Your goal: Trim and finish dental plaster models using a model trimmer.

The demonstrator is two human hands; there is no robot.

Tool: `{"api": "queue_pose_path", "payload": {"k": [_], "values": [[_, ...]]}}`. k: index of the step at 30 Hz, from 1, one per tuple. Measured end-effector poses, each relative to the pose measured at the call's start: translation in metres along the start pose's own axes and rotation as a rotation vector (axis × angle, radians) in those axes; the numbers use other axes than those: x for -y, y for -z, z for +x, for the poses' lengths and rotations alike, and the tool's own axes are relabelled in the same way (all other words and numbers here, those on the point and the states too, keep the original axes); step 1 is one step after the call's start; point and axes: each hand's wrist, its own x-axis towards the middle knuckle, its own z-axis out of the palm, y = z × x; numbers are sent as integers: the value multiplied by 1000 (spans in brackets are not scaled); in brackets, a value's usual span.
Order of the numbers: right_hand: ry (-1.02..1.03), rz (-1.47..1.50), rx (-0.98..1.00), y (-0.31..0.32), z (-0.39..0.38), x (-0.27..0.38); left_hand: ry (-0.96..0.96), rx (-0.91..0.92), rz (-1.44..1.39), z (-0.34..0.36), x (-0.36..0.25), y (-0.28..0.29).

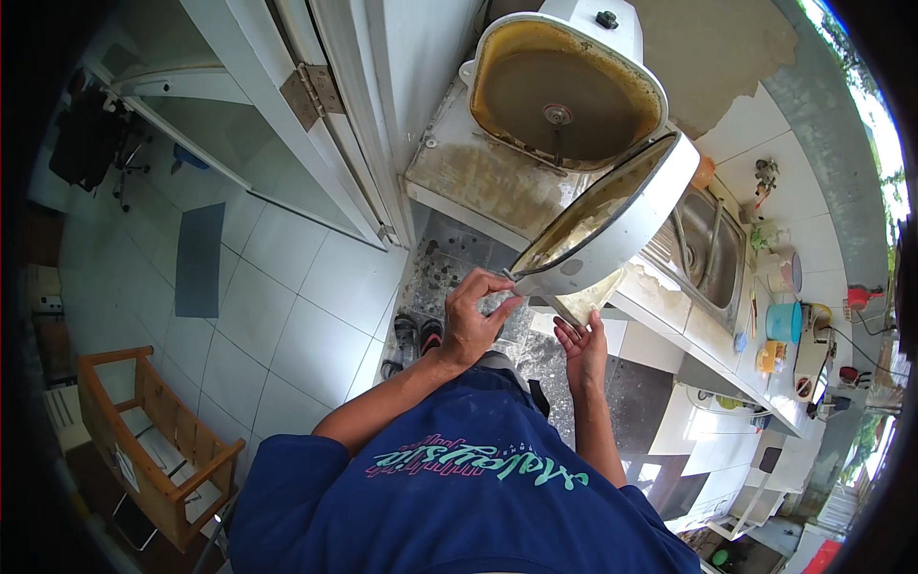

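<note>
A white metal machine has an open oval chamber (612, 105) with stained, crusted walls and a small round hub in its middle. Its hinged white door (631, 239) is swung out towards me, with pale wet residue on the inner face. My left hand (470, 320) pinches the door's near left edge between thumb and fingers, by a small metal catch. Below the door hangs a pale, tapering spout (593, 298). My right hand (581, 356) is palm up at its lower tip, thumb on one side and fingers on the other.
The machine stands on a stained ledge (478, 177) beside a white door frame. To the right, a tiled counter holds a steel sink (712, 249), a blue tub (783, 322) and several containers. Dark sandals (406, 340) lie by my feet. A wooden rack (158, 440) stands at lower left.
</note>
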Motion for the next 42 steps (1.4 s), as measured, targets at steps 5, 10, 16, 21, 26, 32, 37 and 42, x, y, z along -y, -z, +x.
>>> {"api": "queue_pose_path", "payload": {"k": [5, 10, 16, 21, 26, 32, 37, 42], "values": [[101, -66, -149, 12, 3, 8, -48, 217, -43, -9, -13, 4], [182, -127, -216, 48, 16, 18, -19, 266, -56, -15, -4, 8], [207, -81, -302, 83, 34, 36, 256, 173, -116, -5, 31, -8], [228, -28, -287, 117, 54, 46, 256, 55, -134, 26, 62, -41], [302, -38, -331, 111, 54, 59, 297, 69, -299, 42, 74, -62], [391, -42, -302, 122, 62, 60, 334, 30, -323, 41, 70, -73], [327, -46, -207, 142, 74, 61, 304, -24, -223, 55, 73, -83], [325, -43, -214, 151, 80, 60, 297, -99, -81, 100, 65, -96]]}}
